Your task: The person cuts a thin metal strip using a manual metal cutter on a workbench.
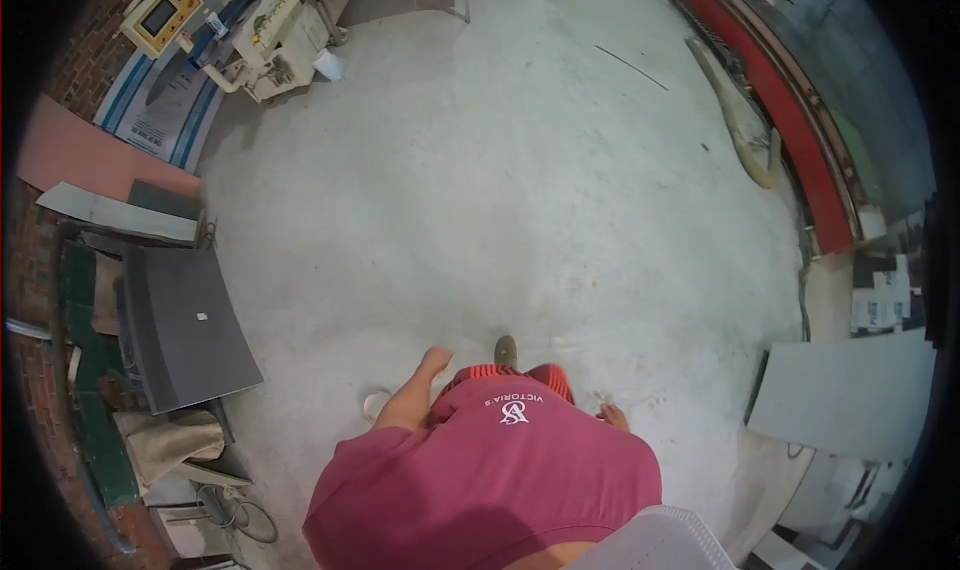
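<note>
Viewpoint: the head camera looks straight down over the person's red shirt (480, 480) at a pale concrete floor (520, 200).
Left hand: the left hand (435, 358) hangs in front of the body at the end of a bare forearm, over the floor; its grip holds nothing and the fingers look loosely curled, though the picture is too small to tell how far they are spread.
Right hand: only part of the right hand (614, 416) shows past the shirt's edge, low at the person's side; whether its grip is wide or narrow cannot be told, and no object shows in it.
Nearest thing: a small white round object (376, 403) lies on the floor below and to the left of the left hand, just beside the forearm in the picture and apart from it.
Direction: the left hand is clearly the nearer one; the right hand is on the far side of the body.
Look of it: pale, flat-looking and roundish, with no long axis to speak of; what it is cannot be made out.
Foot: one shoe (506, 350) shows just right of the left hand.
Surroundings: curved grey sheets (185, 325) are stacked at the left edge, and a pale flat board (850, 395) leans at the right, both well apart from the hands.
</note>
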Demonstrator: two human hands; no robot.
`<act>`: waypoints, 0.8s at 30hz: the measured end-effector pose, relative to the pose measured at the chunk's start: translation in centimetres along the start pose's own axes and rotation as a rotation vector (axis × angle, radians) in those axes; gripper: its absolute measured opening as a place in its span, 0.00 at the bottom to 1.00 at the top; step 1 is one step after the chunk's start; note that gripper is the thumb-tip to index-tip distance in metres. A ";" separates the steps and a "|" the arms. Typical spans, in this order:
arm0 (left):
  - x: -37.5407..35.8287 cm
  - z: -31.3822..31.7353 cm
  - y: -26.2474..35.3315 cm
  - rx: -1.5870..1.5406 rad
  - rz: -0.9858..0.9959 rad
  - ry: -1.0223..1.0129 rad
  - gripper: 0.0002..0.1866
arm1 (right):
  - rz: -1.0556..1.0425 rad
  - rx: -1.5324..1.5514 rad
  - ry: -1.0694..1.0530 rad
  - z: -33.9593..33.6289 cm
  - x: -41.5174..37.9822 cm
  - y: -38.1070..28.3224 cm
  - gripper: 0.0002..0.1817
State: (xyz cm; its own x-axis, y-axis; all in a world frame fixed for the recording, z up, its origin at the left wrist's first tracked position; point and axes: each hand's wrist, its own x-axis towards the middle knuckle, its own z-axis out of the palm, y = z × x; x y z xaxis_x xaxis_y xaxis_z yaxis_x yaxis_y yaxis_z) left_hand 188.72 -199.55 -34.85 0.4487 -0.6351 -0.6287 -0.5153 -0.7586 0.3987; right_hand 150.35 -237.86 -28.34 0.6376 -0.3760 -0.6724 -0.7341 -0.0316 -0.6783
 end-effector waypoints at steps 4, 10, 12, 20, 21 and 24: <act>13.8 -14.4 8.1 -0.693 -0.161 0.290 0.19 | 0.292 0.210 0.195 -4.6 8.4 -5.5 0.26; 27.1 -31.0 17.9 -0.766 0.047 0.326 0.18 | 0.060 0.024 0.101 -13.3 26.9 -7.4 0.25; 31.9 -31.4 16.6 -0.338 0.234 0.365 0.15 | 0.107 -0.053 0.040 -17.5 32.6 -12.8 0.25; 38.7 -34.8 10.5 -0.917 -0.493 0.337 0.16 | 0.042 -0.077 0.021 -34.0 53.2 -36.3 0.26; 38.8 -36.2 11.4 -1.100 -0.601 0.429 0.16 | -0.053 -0.031 0.022 -35.9 55.8 -39.2 0.26; 40.6 -39.7 11.9 -1.434 -0.834 0.509 0.17 | 0.036 -0.090 0.022 -39.6 65.2 -49.2 0.27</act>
State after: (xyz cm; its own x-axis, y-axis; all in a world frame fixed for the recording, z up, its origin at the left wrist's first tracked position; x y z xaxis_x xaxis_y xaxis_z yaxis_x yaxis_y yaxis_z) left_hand 229.79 -240.15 -29.14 0.5467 0.1980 -0.8136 0.8340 -0.2158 0.5079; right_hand 218.73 -297.50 -27.04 0.6055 -0.3990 -0.6886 -0.7752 -0.1000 -0.6237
